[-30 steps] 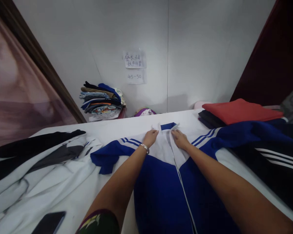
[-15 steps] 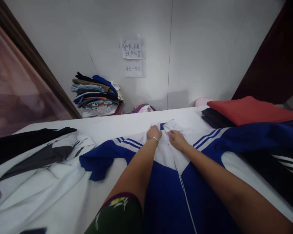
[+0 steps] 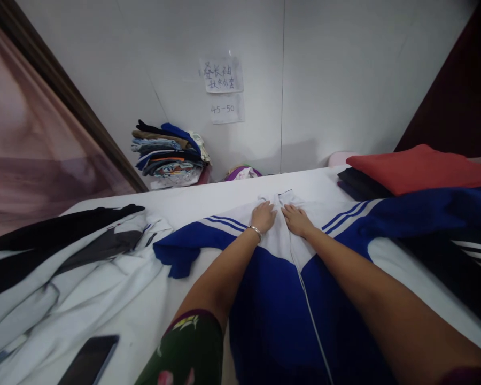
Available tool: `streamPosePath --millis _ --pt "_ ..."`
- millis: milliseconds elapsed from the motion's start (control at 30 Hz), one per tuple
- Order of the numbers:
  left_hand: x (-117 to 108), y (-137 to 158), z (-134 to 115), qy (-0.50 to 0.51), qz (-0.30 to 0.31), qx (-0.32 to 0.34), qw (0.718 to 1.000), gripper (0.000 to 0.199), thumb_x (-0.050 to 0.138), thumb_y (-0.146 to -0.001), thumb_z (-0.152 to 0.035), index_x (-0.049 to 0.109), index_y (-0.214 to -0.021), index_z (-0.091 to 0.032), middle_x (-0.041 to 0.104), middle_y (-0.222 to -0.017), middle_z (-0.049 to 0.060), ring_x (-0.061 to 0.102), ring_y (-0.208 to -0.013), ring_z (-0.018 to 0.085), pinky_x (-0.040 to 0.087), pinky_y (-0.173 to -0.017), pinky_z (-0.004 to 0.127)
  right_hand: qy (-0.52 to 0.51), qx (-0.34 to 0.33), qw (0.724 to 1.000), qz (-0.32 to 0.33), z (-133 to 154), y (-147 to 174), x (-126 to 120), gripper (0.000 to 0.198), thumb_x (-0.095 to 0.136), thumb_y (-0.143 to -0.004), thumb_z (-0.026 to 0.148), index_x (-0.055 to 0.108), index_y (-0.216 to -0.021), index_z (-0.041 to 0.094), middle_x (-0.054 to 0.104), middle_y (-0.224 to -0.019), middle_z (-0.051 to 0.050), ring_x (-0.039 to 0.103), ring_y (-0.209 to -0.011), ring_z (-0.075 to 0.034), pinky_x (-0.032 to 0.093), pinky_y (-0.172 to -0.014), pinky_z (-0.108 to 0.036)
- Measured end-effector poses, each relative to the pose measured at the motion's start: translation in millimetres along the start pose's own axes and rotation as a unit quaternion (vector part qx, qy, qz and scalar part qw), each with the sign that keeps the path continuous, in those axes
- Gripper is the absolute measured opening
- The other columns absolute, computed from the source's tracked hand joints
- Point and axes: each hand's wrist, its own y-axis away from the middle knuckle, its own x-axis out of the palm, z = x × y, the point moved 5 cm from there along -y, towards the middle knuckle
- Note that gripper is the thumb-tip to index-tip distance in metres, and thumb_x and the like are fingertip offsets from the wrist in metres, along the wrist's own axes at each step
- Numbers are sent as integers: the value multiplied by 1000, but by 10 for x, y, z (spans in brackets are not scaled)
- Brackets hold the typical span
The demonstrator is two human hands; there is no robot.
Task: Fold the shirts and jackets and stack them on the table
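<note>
Head view: left hand (image 3: 264, 216), right hand (image 3: 298, 220) palms-down on jacket (image 3: 272, 299), unclenched, grasping nothing

Dim light dulls the smooth pale-grey wall (image 3: 344, 69), with a soft shadow (image 3: 301, 154) right of centre. The slanting dark-maroon surface (image 3: 459, 91), upper right, nears black. Edges look stretched.

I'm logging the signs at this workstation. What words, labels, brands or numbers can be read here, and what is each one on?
"叠长袖 / 秋冬外套": handwritten on the upper paper on the wall.
"45-50": handwritten on the lower paper, just below it.
I can read no lettering on the blue-and-white jacket or the phone.
</note>
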Motion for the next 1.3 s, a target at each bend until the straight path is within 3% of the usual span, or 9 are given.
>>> streamPosePath --millis 133,333,500,667,800,933,1067,1200,1300 --pt "120 328 -44 -49 10 50 998 47 39 -93 -39 45 -135 -20 34 -150 11 24 -139 28 14 -112 52 -2 2 1000 6 0 -3 14 49 25 -95 27 34 -143 19 27 -153 -11 18 -142 -27 19 -110 -51" --pt "183 393 -76 -35 106 8 994 52 33 -93 -46 38 -140 -24 27 -154 8 20 -142 26 15 -112 55 -14 28 999 38 -14 -14 -153 50 33 -93 26 36 -141 16 28 -152 -14 23 -140 -28 25 -109 -49" --pt "-113 765 -71 -34 62 33 997 52 35 -93 -47 40 -139 -23 29 -153 10 20 -142 25 12 -113 52 -13 10 1000 25 97 541 -264 52 31 -95 35 32 -144 19 22 -155 -13 15 -143 -28 17 -111 -53" --pt "-21 1295 -78 -35 63 64 995 60 35 -91 -56 41 -140 -22 31 -152 12 21 -142 28 11 -112 56 -15 -34 999 39 326 1153 -57 63 28 -93 52 30 -146 17 21 -155 -13 14 -143 -26 10 -113 -52" --pt "28 1310 -139 -32 67 42 996 56 38 -90 -54 42 -139 -26 31 -152 9 22 -141 26 8 -113 54 -6 -20 998 52 391 1189 -56 62 27 -94 51 28 -146 18 20 -155 -11 13 -143 -25 7 -113 -53" --pt "-94 1393 -190 -17 66 7 998 54 40 -91 -50 42 -139 -24 30 -152 11 20 -142 27 11 -113 54 -55 10 995 83 374 1177 -182 62 26 -95 51 27 -147 18 17 -156 -10 11 -144 -23 9 -114 -48" --pt "-258 1957 -338 -8 67 30 997 57 42 -91 -47 39 -141 -21 30 -151 12 20 -142 27 13 -113 54 -76 18 994 77 373 1542 -287 62 25 -95 49 23 -148 16 14 -156 -11 9 -144 -24 13 -114 -48" --pt "-374 2753 -549 14 77 61 995 52 48 -89 -44 44 -138 -26 35 -150 10 24 -141 26 16 -112 55 -81 -50 993 67 402 2247 -324 66 35 -92 54 27 -147 20 21 -154 -11 14 -143 -26 10 -114 -53" --pt "-437 3226 -663 41 37 53 997 52 55 -85 -45 48 -134 -28 42 -146 9 33 -137 26 22 -112 54 -97 -62 991 65 369 2754 -357 65 38 -91 55 30 -147 24 25 -153 -10 17 -143 -26 13 -114 -53"
